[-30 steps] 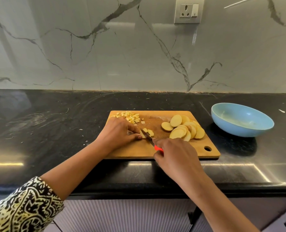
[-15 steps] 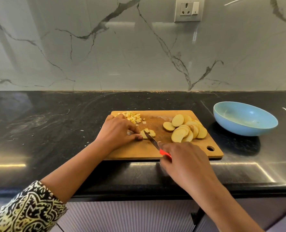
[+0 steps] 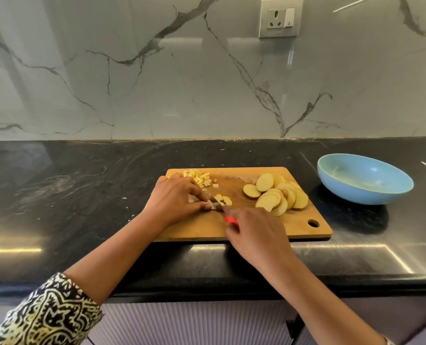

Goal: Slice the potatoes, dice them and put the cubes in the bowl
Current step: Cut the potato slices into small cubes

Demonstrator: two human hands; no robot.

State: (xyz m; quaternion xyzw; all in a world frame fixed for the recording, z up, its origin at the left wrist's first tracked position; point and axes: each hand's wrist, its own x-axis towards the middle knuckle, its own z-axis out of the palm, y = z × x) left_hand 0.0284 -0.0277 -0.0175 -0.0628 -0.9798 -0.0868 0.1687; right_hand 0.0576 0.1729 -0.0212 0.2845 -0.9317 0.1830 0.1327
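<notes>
While left hand (image 3: pixel 174 200) pinches one potato slice (image 3: pixel 226 200), right hand (image 3: pixel 256 237) grips one knife (image 3: pixel 231 219), one bowl (image 3: pixel 356 197) nearby.

The right hand (image 3: pixel 256 235) hides most of the knife (image 3: pixel 231 219); its blade looks blurred. The left hand (image 3: pixel 174 202) covers part of the potato slice (image 3: pixel 226 200) and of the cubes (image 3: pixel 202 176). The bottom edge cuts off the sleeve (image 3: pixel 45 317).

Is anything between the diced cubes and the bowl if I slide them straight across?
Yes. The heap of slices lies on the board's right half, between the cubes at its far left corner and the bowl on the counter to the right. Lifted over, nothing visible blocks them.
</notes>
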